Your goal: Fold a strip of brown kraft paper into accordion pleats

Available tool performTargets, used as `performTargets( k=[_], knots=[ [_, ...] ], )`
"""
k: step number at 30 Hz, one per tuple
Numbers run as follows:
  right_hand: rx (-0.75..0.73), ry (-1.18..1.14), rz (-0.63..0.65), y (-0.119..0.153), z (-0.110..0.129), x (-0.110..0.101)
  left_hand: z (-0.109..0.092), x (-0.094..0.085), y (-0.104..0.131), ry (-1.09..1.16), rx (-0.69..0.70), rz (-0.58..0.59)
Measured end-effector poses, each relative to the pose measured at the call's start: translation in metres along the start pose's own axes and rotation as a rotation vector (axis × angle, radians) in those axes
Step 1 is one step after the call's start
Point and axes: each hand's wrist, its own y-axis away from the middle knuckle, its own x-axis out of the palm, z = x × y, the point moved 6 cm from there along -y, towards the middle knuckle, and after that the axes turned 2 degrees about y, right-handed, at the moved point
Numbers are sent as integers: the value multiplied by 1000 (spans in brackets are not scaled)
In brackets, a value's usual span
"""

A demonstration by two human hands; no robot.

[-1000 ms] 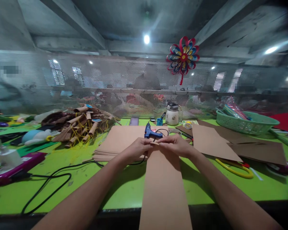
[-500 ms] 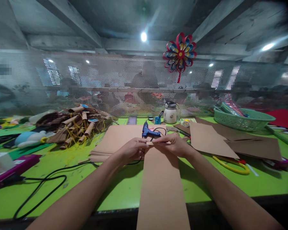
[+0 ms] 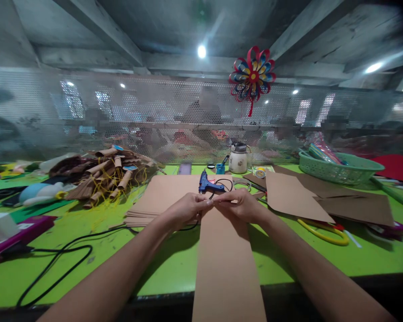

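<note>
A long strip of brown paper runs from the middle of the table over its front edge. At its far end my left hand pinches the paper between thumb and fingers. My right hand grips the same end just to the right, its fingertips close to those of the left. Both hands partly cover that end. Right behind them a blue glue gun rests by a stack of brown sheets.
Tied brown paper bundles lie at left, near a purple power strip with a black cable. Behind stand a white jar and a blue pot. More brown sheets, yellow-handled scissors and a green basket are at right.
The fingertips of my left hand have shifted slightly at the strip's far end, and the small light flap between the hands no longer shows. My right hand has barely moved.
</note>
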Motion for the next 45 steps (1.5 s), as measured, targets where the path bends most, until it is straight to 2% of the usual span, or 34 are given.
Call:
performTargets(
  k=[7,12,15,20,27,35,41,45],
  knots=[
    [9,-45,3,-1,1,0,-7,1,1,-123,39,-32],
    [128,-118,112,-1,-2,-7,-12,2,-1,-238,131,-67],
    [194,-127,126,-2,-3,-15,-10,1,-3,-314,156,-77],
    [152,-76,221,-3,-5,-7,-11,3,-4,-417,193,-61],
    [154,-66,308,-1,-8,8,-14,7,-3,-430,218,-44],
    [232,-155,293,0,-6,7,-19,9,0,-455,206,-65],
    [213,-206,287,0,-2,10,-16,9,1,-352,171,-76],
    [186,-175,267,-1,-2,7,-10,8,-1,-283,147,-42]
  ],
)
